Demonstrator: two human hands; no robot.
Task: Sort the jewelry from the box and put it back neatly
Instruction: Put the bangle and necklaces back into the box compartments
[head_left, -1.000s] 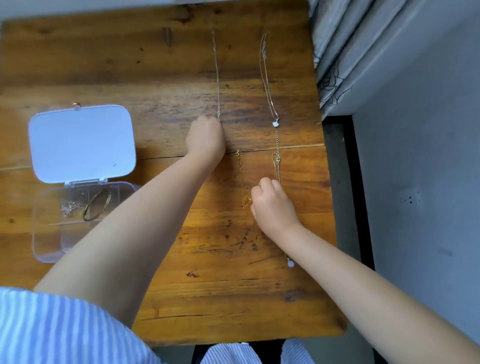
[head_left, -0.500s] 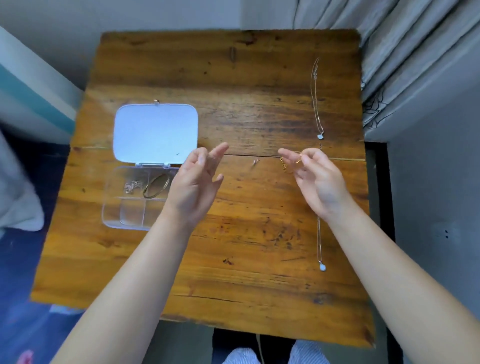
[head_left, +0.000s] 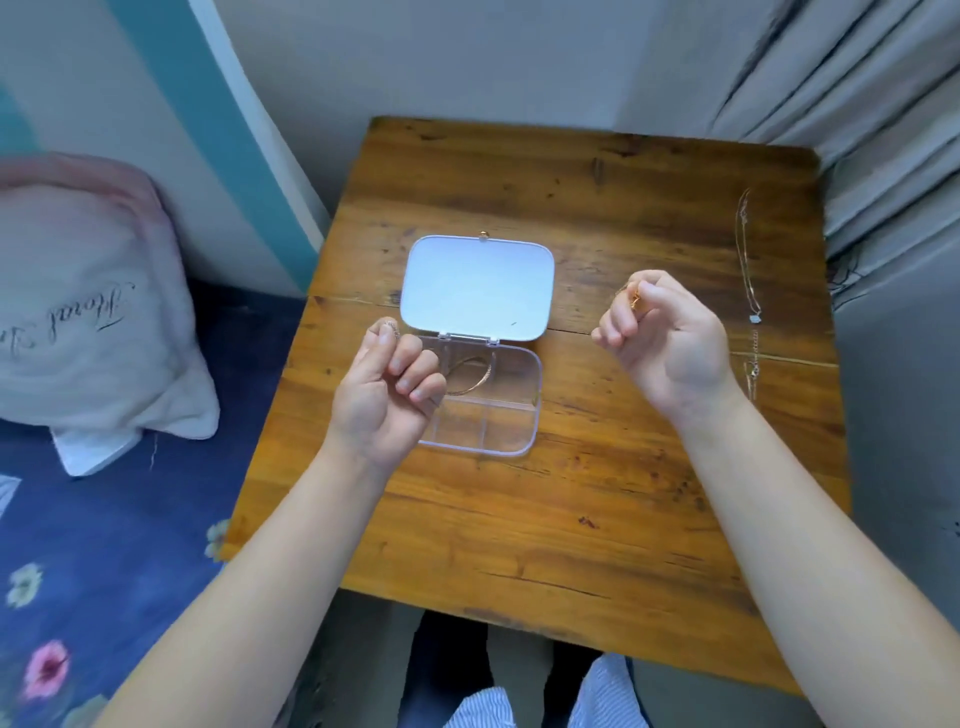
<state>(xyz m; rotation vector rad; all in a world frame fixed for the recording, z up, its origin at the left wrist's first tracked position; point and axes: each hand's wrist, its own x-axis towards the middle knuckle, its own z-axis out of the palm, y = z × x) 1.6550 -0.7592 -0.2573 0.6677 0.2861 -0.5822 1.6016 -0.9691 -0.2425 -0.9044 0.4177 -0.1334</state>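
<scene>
While the clear box (head_left: 480, 400) sat open mid-table, both hands hovered over it: left hand (head_left: 387, 397) pinched a small silvery piece over the box's left edge, right hand (head_left: 660, 343) pinched a gold chain (head_left: 634, 299) right of the lid. Silver necklace (head_left: 748, 280) lay far right of the box. Step looked like returning pieces; next: drop each into a separate compartment.
</scene>
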